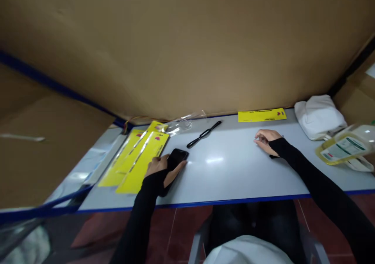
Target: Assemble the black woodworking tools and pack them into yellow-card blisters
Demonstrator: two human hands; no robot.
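Observation:
My left hand [159,168] is closed around the edges of a black smartphone [176,157], low over the table's left half. Just beyond the phone lies a thin black tool [204,134] with a slotted middle and two narrow ends, set slantwise. Yellow printed cards [146,162] in clear sleeves overlap to the left of that hand. On the right half, my right hand [267,139] rests on the table with its fingers curled toward the thumb. Whether anything small is inside those fingers I cannot make out. A dark bit shows under its wrist.
Clear plastic wrappers [183,124] and another yellow card [261,115] lie along the back. At right are a white cloth bundle [319,117] and a bottle of yellow liquid [342,146]. Brown cardboard walls [187,49] enclose the grey table [222,182] behind and at the sides.

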